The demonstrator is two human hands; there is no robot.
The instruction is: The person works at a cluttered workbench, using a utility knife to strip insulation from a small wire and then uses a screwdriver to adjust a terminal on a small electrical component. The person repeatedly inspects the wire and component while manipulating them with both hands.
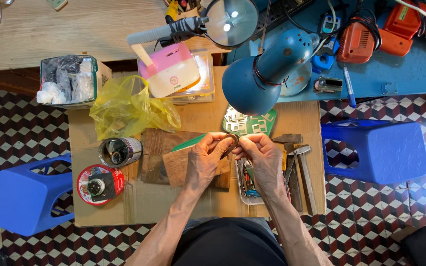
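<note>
**Copper-brown ring held between two hands over a cardboard-topped bench**

Blue plastic shows first at the far left, where a blue stool (25,194) stands on the chequered floor. Beside it, on the cardboard sheet (139,207), sit a red round tin (99,184) and an open metal can (120,151), with a crumpled yellow plastic bag (129,106) above them and a pink-and-white box (169,70) farther up. Worn wooden blocks (166,157) lie just left of the wrists.

At the middle, the left hand (205,160) and the right hand (262,157) meet, fingertips pinched narrowly on a small copper-brown ring (231,141), each hand gripping one side. The ring hangs above the cardboard, just below a green tray of pale metal pieces (250,123) and under a blue desk lamp (262,76).

Right of the hands lie hammers (299,167), and a second blue stool (375,150) stands beyond the bench edge. Orange power tools (385,32) rest on the blue table at top right.
</note>
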